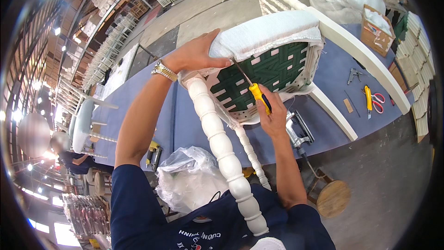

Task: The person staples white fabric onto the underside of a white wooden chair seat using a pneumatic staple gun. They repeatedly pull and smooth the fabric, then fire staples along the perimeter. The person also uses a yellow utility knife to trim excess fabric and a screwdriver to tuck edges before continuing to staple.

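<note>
Head view, screwdriver (257,93) in right hand (274,112), white-filled cardboard box (374,41)

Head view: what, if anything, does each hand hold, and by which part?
Right hand: the screwdriver-like tool, by its yellow handle. Left hand: the chair seat, by its white padded edge.

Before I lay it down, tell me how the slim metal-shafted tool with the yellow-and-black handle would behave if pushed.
The tool in the right hand is probably stiff: its shaft looks straight. Its much thicker handle likely makes that end heavier. Lying flat, it might roll, since the handle looks rounded.
</note>
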### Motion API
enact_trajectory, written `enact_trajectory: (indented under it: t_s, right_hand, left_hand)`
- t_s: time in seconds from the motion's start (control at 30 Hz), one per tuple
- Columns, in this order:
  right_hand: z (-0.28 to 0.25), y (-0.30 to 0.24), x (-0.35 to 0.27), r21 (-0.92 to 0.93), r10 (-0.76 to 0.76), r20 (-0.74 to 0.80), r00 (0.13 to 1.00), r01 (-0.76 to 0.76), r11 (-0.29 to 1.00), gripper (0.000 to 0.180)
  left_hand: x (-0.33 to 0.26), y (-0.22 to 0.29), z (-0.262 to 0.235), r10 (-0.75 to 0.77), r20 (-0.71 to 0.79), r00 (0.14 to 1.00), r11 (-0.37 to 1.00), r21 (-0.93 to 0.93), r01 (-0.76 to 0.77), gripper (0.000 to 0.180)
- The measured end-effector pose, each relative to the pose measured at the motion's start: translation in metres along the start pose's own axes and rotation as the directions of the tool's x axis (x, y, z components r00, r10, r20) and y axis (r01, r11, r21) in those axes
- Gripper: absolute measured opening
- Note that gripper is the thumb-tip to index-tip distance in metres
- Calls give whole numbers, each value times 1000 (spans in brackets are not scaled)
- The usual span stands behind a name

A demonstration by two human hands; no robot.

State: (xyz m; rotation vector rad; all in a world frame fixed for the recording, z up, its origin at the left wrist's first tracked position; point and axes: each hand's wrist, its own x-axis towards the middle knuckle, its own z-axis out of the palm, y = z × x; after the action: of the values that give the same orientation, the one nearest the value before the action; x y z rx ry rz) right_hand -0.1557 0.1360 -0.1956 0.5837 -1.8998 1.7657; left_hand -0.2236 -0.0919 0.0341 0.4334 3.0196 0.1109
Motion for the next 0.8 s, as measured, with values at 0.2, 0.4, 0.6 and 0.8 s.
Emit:
enact_trajectory:
  t_s: [0.2, 0.4, 0.6, 0.8]
  right_hand:
    - [1, 1, 1, -67, -124, -130, 984, 116, 991, 51]
    - [-6, -1, 5, -97, -150, -135, 979, 138, 986, 50]
    - [-17, -6, 9, -94, -129, -87, 988, 120, 988, 51]
    - [-15, -4, 4, -99, -161, -88, 983, 152, 983, 53]
  left_hand:
    - [1, 12, 7, -64, -79, 995, 990, 120, 73, 117]
    - [1, 16, 6, -92, -85, 992, 987, 126, 102, 115]
    - [1, 17, 7, -96, -100, 990, 987, 122, 108, 113]
    - [0, 13, 10, -91, -131, 987, 986, 130, 108, 115]
